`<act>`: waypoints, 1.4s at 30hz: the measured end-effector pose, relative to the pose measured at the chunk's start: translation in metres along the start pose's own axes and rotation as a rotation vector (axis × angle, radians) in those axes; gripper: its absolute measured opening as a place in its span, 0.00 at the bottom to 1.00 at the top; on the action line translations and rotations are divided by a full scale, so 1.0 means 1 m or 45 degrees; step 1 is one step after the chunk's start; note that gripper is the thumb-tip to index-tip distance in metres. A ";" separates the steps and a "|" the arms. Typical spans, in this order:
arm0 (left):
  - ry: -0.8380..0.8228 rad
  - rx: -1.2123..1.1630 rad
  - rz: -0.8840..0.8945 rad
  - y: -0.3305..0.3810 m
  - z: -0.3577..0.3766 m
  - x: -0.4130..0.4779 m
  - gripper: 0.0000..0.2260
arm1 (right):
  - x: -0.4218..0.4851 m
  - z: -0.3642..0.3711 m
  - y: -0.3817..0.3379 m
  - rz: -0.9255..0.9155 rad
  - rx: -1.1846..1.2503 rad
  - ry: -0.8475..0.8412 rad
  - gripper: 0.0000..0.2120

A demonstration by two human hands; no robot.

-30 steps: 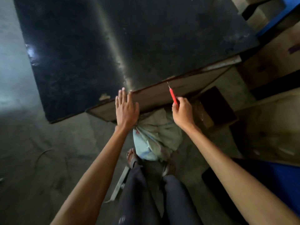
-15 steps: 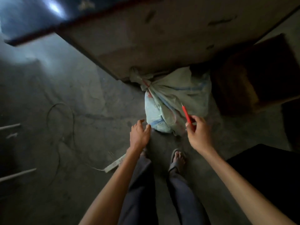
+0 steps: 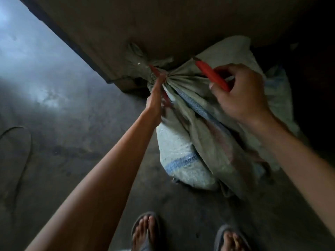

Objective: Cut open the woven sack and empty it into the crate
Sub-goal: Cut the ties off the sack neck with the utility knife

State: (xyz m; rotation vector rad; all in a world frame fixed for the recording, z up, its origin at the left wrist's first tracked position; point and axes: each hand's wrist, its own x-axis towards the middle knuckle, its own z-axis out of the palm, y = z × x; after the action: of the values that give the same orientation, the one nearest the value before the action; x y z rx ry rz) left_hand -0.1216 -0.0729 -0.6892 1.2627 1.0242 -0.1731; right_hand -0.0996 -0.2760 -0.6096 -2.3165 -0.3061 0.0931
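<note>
Left hand reaching forward with the arm nearly straight, seen edge-on, its fingers pinched around the gathered neck of the sack just below the red tie; right hand raised over the upper body of the sack, wrist bent, fingers curled closed around a red-handled knife whose tip points up and left toward the neck, the blade itself too blurred to make out; the sack, pale and woven with blue stripes, lying on the floor with its tied neck up against the edge of the table, part of it in shadow beneath; floor grey, stained concrete, lit from the upper left; a loop of cable at left; two feet in sandals at the lower edge, near the sack.
</note>
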 end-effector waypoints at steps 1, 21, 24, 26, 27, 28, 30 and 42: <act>0.002 -0.098 0.018 -0.006 0.002 0.018 0.40 | 0.006 0.008 0.005 -0.021 0.011 0.014 0.14; -0.387 -0.557 1.028 0.023 0.008 -0.144 0.18 | -0.105 -0.118 -0.052 -0.594 -0.141 0.515 0.19; -0.480 -0.584 1.075 0.026 0.017 -0.173 0.22 | -0.139 -0.125 -0.056 -0.724 -0.191 0.519 0.20; -0.461 -0.539 1.081 0.025 0.021 -0.186 0.21 | -0.148 -0.130 -0.063 -0.741 -0.244 0.483 0.21; -0.464 -0.536 1.087 0.023 0.022 -0.190 0.20 | -0.152 -0.131 -0.067 -0.741 -0.252 0.469 0.21; -0.474 -0.540 1.093 0.022 0.022 -0.192 0.19 | -0.156 -0.133 -0.070 -0.748 -0.254 0.460 0.21; -0.484 -0.552 1.117 0.020 0.020 -0.193 0.19 | -0.165 -0.133 -0.069 -0.758 -0.324 0.481 0.20; -0.396 -0.662 1.254 0.017 0.020 -0.213 0.25 | -0.184 -0.135 -0.061 -0.690 -0.542 0.442 0.20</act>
State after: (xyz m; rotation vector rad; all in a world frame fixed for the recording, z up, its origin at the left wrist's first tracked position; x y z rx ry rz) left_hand -0.2215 -0.1712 -0.5261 1.0772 0.0829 0.6044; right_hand -0.2674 -0.3760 -0.4766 -2.5131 -0.8206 -0.6937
